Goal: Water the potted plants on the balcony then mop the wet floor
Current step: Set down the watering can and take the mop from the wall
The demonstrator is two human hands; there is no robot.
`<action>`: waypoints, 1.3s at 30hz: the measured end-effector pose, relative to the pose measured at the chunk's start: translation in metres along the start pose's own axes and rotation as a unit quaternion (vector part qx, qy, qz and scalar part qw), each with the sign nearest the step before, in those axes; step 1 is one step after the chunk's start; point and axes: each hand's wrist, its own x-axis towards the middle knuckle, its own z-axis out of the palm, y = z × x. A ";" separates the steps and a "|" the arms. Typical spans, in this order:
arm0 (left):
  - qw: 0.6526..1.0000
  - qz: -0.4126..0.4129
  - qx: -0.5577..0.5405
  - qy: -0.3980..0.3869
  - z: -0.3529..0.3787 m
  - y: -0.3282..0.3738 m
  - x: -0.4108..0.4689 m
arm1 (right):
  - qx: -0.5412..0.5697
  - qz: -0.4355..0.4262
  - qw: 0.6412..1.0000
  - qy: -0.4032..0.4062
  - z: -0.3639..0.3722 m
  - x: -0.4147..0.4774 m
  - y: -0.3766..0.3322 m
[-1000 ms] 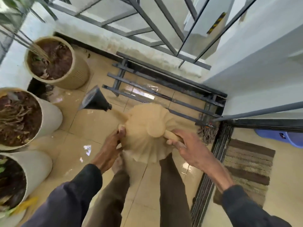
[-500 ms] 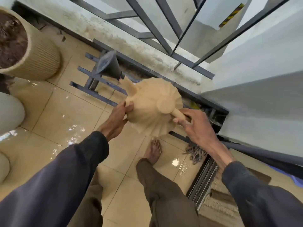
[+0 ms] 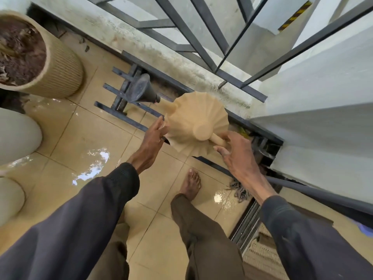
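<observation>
A beige fluted watering can with a black cone-shaped rose hangs above a dark metal rack by the balcony wall. My left hand presses its fingers against the can's left side. My right hand grips the can's handle loosely, with the index finger stretched out. A ribbed beige pot full of soil stands at the upper left. Two white pots line the left edge. Grey mop strands lie on the floor near the door track.
Shiny puddles cover the tan floor tiles. My bare foot stands on a wet tile. A grey metal railing tops the low wall. A sliding door track and a striped doormat lie at the lower right.
I have turned right and stepped toward the wall, carrying the can away from the pots to above the rack. My right hand's fingers have loosened on the handle.
</observation>
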 end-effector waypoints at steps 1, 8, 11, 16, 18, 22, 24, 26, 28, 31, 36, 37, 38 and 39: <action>1.000 -0.004 0.000 0.007 0.001 0.007 -0.020 | -0.002 0.009 1.000 0.011 -0.004 -0.010 -0.007; 0.996 -0.034 -0.073 0.036 -0.006 0.068 -0.172 | 0.054 0.068 0.995 0.049 -0.055 -0.106 -0.090; 0.998 -0.025 -0.051 0.026 -0.005 0.102 -0.239 | 0.083 0.083 0.991 0.058 -0.076 -0.152 -0.131; 0.999 0.001 0.035 -0.020 0.001 0.161 -0.347 | 0.122 0.071 0.987 0.073 -0.114 -0.239 -0.200; 0.997 0.021 0.062 -0.043 0.003 0.180 -0.384 | 0.139 0.066 0.985 0.084 -0.128 -0.273 -0.220; 0.990 0.049 0.107 -0.073 0.014 0.209 -0.434 | 0.173 0.068 0.975 0.119 -0.158 -0.329 -0.240; 0.986 0.057 0.136 -0.083 0.027 0.217 -0.454 | 0.200 0.080 0.965 0.148 -0.174 -0.356 -0.240; 0.980 0.065 0.159 -0.100 0.043 0.222 -0.469 | 0.226 0.087 0.953 0.179 -0.188 -0.377 -0.234; 0.974 0.073 0.173 -0.130 0.066 0.224 -0.483 | 0.243 0.093 0.943 0.210 -0.203 -0.396 -0.222; 0.964 0.083 0.201 -0.151 0.109 0.221 -0.493 | 0.257 0.100 0.927 0.255 -0.233 -0.416 -0.198; 0.949 0.121 0.243 -0.161 0.206 0.210 -0.492 | 0.241 0.105 0.918 0.298 -0.298 -0.440 -0.146; 0.945 0.130 0.250 -0.164 0.229 0.207 -0.491 | 0.232 0.105 0.918 0.305 -0.312 -0.445 -0.135; 0.941 0.140 0.257 -0.169 0.252 0.205 -0.490 | 0.223 0.102 0.918 0.312 -0.325 -0.449 -0.124; 0.937 0.146 0.265 -0.176 0.274 0.202 -0.488 | 0.215 0.101 0.918 0.316 -0.337 -0.452 -0.115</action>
